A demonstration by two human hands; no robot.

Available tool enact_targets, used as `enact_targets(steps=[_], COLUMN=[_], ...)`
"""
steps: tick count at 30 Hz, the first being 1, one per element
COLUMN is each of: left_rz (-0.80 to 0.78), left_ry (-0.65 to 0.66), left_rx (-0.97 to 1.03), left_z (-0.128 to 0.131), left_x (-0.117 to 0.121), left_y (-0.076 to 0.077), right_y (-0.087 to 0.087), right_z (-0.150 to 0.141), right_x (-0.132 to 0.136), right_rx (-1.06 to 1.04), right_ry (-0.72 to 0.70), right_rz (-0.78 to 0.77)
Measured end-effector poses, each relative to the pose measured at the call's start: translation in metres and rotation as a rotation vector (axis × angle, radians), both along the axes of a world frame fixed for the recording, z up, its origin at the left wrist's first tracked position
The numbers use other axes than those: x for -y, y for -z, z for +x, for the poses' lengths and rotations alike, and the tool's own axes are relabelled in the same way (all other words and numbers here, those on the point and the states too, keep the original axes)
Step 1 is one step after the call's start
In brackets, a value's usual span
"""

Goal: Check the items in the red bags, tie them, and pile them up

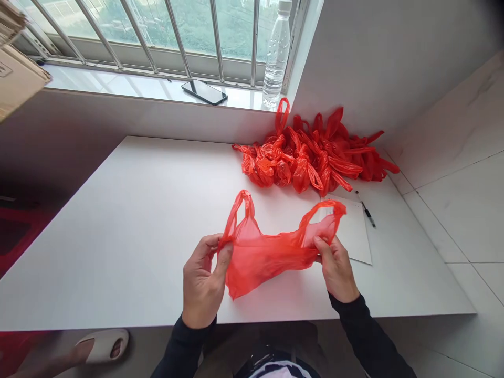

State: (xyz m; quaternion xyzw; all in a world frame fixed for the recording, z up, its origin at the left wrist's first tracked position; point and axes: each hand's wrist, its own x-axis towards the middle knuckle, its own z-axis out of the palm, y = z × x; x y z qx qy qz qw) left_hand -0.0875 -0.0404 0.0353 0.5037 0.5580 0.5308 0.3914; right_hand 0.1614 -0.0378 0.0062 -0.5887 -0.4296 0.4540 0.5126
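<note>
A thin red plastic bag (268,254) with two loop handles is stretched between my hands above the front part of the white table. My left hand (207,278) pinches its left side just below one handle, thumb on top. On the other side, my right hand (336,265) grips the bag under the second handle. Both handles stick up away from me. Farther back lies a heap of knotted red plastic bags (303,157) against the wall.
A white sheet (356,236) lies on the table (118,236) near my right hand, with a black pen (368,212) beside it. On the windowsill are a phone (205,92) and a clear water bottle (275,63). Cardboard (21,76) juts in at upper left.
</note>
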Motion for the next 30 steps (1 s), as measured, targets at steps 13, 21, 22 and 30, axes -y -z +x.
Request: enact_targets(steps=[13,21,22,30], left_rz=[0.128,0.3,0.286,0.267], left_ry=[0.177,0.478,0.513,0.461], left_rx=[0.132,-0.186,-0.216,-0.162], left_z=[-0.019,-0.024,-0.026,-0.029], left_x=[0.036,0.051,0.054,0.058], left_y=[-0.023,-0.029,-0.029,-0.026], right_y=[-0.042,-0.046,-0.046,-0.055], right_z=[0.004,0.007,0.008,0.007], right_x=[0.01,0.013,0.014,0.015], right_rx=[0.024,0.022,0.033,0.051], right_ry=[-0.035,-0.031,-0.024,0.017], right_rz=[0.113,0.109,0.111,0.121])
